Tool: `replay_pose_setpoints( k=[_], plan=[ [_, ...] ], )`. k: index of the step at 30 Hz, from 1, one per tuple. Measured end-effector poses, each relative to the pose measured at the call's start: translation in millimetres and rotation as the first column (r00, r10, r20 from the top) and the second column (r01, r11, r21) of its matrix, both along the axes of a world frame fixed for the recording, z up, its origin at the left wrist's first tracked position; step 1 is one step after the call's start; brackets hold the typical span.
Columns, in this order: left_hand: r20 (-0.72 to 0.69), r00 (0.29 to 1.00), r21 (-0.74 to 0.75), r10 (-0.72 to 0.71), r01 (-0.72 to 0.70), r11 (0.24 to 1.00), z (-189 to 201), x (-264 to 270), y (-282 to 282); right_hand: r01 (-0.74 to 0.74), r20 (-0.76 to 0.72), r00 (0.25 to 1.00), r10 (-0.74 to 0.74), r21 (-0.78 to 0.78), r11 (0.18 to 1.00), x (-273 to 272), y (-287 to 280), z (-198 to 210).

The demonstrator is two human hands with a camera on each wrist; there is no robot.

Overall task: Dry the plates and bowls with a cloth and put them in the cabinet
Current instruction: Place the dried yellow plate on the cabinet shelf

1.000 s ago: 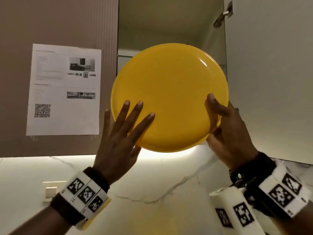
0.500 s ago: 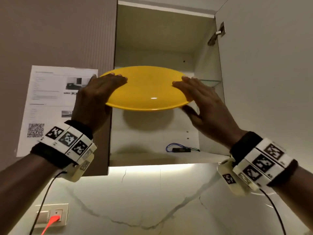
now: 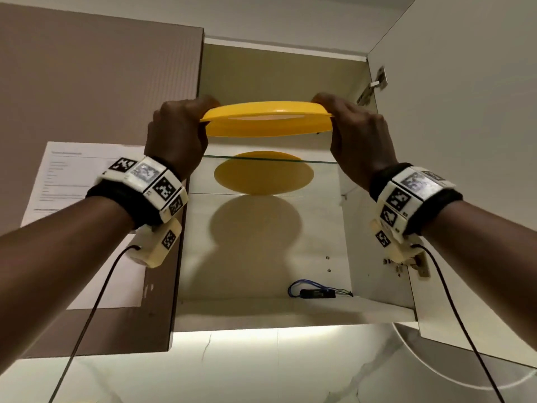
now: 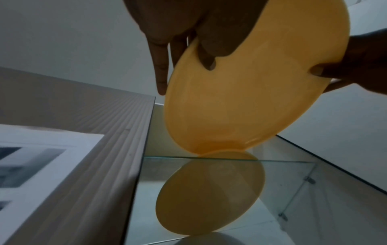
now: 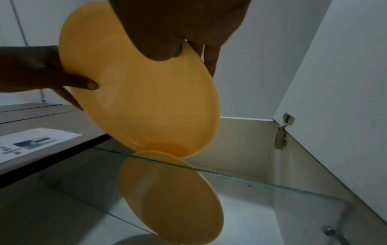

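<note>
Raised and levelled since half a second ago, plate (image 3: 268, 123) pinched at opposite rims by left hand (image 3: 177, 135) and right hand (image 3: 357, 132), hovering over glass shelf (image 3: 319, 162); stowing underway, next lowering flat.

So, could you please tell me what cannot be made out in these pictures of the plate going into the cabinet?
- Head view: the left hand and right hand show only their backs; their fingers are hidden behind the yellow plate.
- Head view: print on the paper sheet is too small, partly covered by the left forearm.
- Wrist views: whether the plate already rests on the glass shelf cannot be told.
- Head view: the dark item with wires is too small to identify.
</note>
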State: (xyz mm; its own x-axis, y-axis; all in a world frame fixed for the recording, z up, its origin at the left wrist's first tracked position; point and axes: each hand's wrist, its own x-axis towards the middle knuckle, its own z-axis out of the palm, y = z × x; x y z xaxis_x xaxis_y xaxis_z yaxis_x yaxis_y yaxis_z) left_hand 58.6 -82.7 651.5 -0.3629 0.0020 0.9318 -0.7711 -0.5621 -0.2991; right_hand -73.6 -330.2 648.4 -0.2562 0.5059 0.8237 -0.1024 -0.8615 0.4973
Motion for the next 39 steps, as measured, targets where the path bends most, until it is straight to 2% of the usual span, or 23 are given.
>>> replay_pose_setpoints(
  k=[6,11,13,15,18,21,27,31,35,37,39],
  plan=[
    [-0.171,0.980,0.040,0.099,-0.094,0.995,25,26,-20,-0.053,-0.124,0.990,0.067,0.110,0.992,28,-17,14],
    [-0.243,0.957,0.004,0.158,-0.162,0.987,36,37,-36,0.005,-0.213,0.976,0.039,0.203,0.979,51,-32,26],
    [-0.218,0.966,-0.003,0.138,-0.142,0.990,33,37,-41,0.062,-0.244,0.970,0.017,0.310,0.949,60,-36,37],
    [-0.132,0.984,0.030,0.117,-0.114,0.993,25,37,-48,0.102,-0.304,0.952,0.024,0.392,0.914,68,-39,47],
    [-0.002,0.990,0.126,0.144,-0.143,0.982,12,39,-61,0.139,-0.420,0.905,0.063,0.434,0.890,82,-43,62],
    [0.020,0.985,0.182,0.170,-0.170,0.968,8,45,-70,0.157,-0.484,0.868,0.110,0.478,0.864,96,-48,70],
    [-0.116,0.950,0.286,0.290,-0.248,0.925,10,66,-81,0.143,-0.599,0.777,0.192,0.466,0.873,122,-55,61],
    [-0.201,0.911,0.353,0.360,-0.275,0.894,12,77,-90,0.098,-0.559,0.797,0.230,0.495,0.863,130,-55,62],
    [-0.297,0.856,0.379,0.423,-0.301,0.875,16,81,-98,-0.011,-0.487,0.841,0.235,0.419,0.908,131,-49,56],
    [-0.345,0.839,0.389,0.420,-0.279,0.878,17,81,-103,0.013,-0.500,0.846,0.184,0.364,0.931,135,-50,49],
    [-0.377,0.821,0.399,0.430,-0.275,0.875,18,81,-107,0.105,-0.555,0.825,0.106,0.335,0.936,141,-52,44]
  ],
)
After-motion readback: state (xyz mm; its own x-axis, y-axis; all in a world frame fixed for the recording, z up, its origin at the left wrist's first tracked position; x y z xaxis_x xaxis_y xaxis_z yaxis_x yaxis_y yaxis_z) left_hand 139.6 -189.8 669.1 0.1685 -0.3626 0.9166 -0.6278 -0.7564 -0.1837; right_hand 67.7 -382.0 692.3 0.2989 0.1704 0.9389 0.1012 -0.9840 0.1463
